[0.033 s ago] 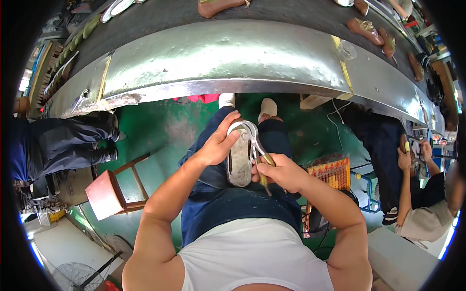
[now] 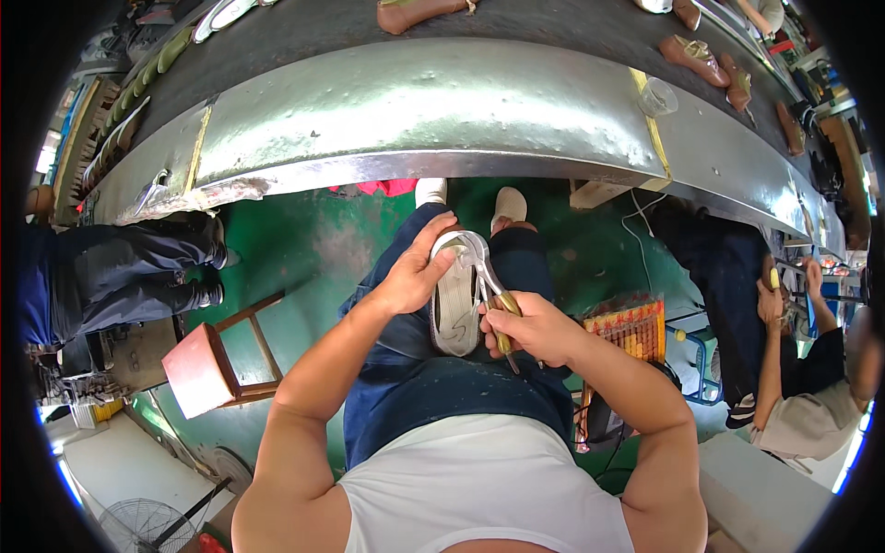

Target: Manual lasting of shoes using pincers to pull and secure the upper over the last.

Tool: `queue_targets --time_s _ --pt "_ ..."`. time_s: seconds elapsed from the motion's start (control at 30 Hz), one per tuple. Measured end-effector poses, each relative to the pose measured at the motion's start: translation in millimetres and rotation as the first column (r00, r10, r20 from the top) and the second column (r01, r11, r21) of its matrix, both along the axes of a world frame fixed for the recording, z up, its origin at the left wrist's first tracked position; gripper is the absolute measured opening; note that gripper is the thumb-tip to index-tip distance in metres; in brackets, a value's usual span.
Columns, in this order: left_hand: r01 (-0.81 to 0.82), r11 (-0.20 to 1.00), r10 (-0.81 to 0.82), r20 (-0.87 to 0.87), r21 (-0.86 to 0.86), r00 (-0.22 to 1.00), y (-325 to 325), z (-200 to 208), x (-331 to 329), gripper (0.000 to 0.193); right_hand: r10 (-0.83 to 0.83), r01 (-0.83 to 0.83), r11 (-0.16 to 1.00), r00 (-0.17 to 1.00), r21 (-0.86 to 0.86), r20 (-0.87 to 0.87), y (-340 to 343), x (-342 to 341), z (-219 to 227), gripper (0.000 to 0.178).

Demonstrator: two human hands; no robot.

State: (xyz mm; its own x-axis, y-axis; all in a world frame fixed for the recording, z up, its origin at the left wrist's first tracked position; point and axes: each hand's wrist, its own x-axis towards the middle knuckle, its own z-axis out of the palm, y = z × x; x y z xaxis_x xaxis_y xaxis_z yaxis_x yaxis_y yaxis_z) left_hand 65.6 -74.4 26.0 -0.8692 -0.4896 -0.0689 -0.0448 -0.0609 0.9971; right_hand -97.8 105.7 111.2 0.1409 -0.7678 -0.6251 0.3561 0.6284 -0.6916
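A shoe [image 2: 454, 313] lies on my lap with its pale grey sole facing up. Around its far end, my left hand [image 2: 412, 274] grips it, thumb pressed near the sole's edge and fingers along the outer side. Closed around yellowish handles, my right hand [image 2: 535, 328] holds a pair of pincers [image 2: 491, 275] beside the shoe. The pincers' silvery curved jaws arch over the shoe's far end. Exactly where the jaw tips touch is hard to make out.
Ahead runs a metal-edged bench [image 2: 415, 115] with a dark top carrying brown shoes [image 2: 696, 60]. To my left is a wooden stool [image 2: 205, 369]; an orange-yellow patterned seat [image 2: 631, 329] stands right. A co-worker [image 2: 811, 405] sits far right; another person's legs [image 2: 138, 267] show left.
The pincers' handles have shifted slightly in my right hand. My left hand and the shoe stay in place.
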Motion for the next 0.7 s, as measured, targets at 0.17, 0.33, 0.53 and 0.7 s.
queue_targets --time_s 0.17,0.33,0.53,0.7 --pt "-0.146 0.968 0.161 0.058 -0.203 0.985 -3.6 -6.9 0.4 0.04 0.115 -0.219 0.971 0.78 -0.096 -0.616 -14.0 0.5 -25.3 0.026" --pt "-0.213 0.974 0.209 -0.054 -0.081 0.976 -4.8 -9.3 0.5 0.037 -0.323 -0.328 0.822 0.405 -0.466 -0.855 -17.9 0.0 -83.4 0.025" --pt "-0.077 0.996 0.075 -0.03 -0.054 0.997 -17.0 0.6 10.0 0.045 -0.373 -0.345 0.79 0.385 -0.507 -0.844 -16.3 -2.8 -99.1 0.026" --pt "-0.096 0.875 0.059 0.093 0.474 0.994 -10.4 35.6 17.0 0.052 -0.187 -0.415 0.852 0.33 -0.32 -0.925 5.5 8.9 -49.2 0.03"
